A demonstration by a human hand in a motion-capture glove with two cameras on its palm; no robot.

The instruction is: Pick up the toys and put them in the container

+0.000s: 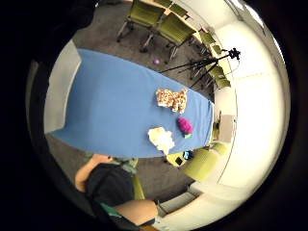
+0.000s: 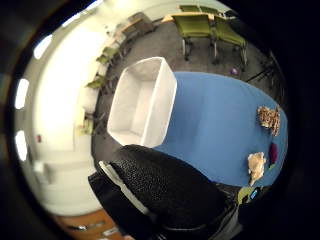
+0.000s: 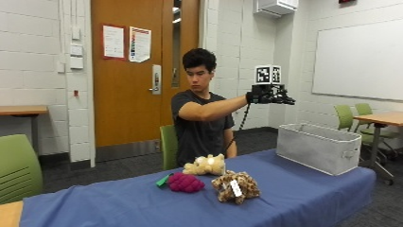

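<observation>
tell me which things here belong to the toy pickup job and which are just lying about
Job: cream plush, purple toy and spotted plush, all on the blue table; grey container at the table's end; gloved right hand raised above the table, holding nothing.

Lying about: green chairs, tripod, whiteboard, door.

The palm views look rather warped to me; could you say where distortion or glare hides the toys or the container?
Thumb side palm view: the container bulges, glare whitens the wall beside it, and the gloved hand covers the table's near end. Little finger side palm view: the toys are small but plain. Outside view: no distortion.
</observation>
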